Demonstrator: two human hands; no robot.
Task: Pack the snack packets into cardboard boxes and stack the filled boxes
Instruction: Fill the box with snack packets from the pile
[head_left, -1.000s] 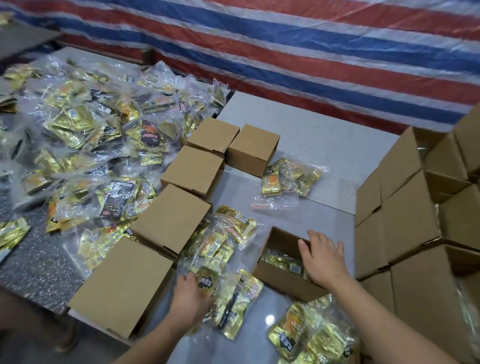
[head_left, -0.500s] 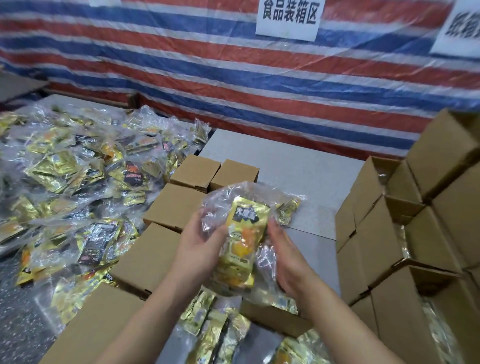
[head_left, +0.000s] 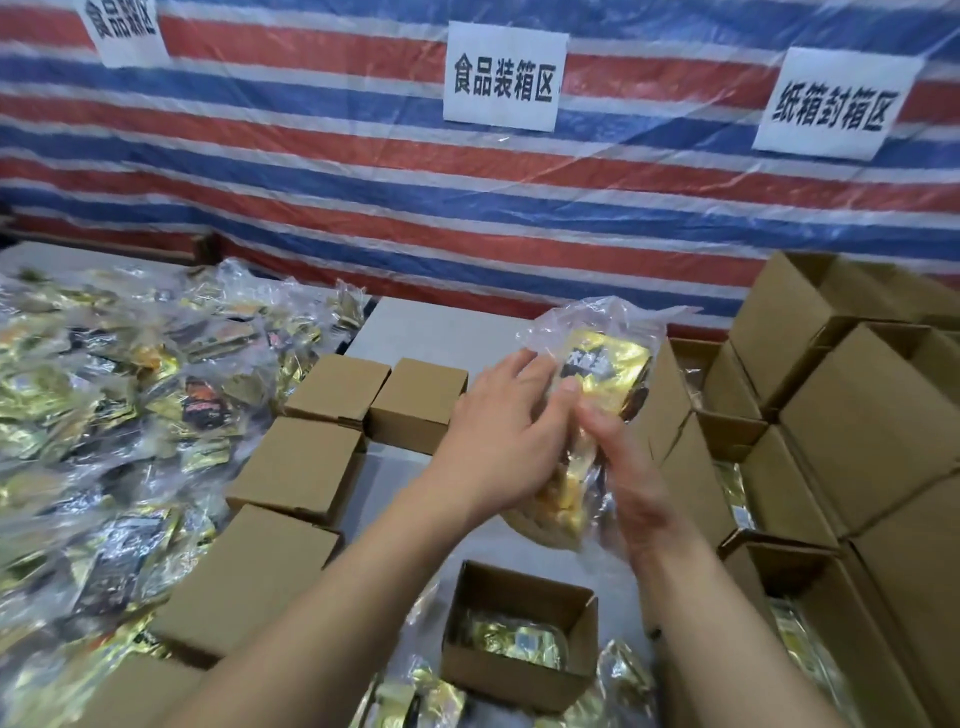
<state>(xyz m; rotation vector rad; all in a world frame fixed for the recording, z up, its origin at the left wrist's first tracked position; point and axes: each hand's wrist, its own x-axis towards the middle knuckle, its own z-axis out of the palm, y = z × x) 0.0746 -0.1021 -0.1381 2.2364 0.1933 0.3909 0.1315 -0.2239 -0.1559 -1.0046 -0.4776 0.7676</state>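
**Both hands lift a bagged snack packet above the open box**

Head view: the left hand (head_left: 511, 441) and right hand (head_left: 631, 480) together hold a clear bag of gold snack packets (head_left: 597, 384) in the air, fingers curled round it from either side, so each grip pinches the bag. Directly below the grip, an open cardboard box (head_left: 519, 642) stands on the grey bench (head_left: 431, 332) with gold packets already inside. Left of the grip, a row of closed boxes (head_left: 298, 465) runs beside a big heap of bagged packets (head_left: 104, 415). Right of the grip, stacked boxes (head_left: 857, 431) stand with open flaps. Behind the grip hangs a striped tarp (head_left: 311, 171) with paper signs (head_left: 504, 78).
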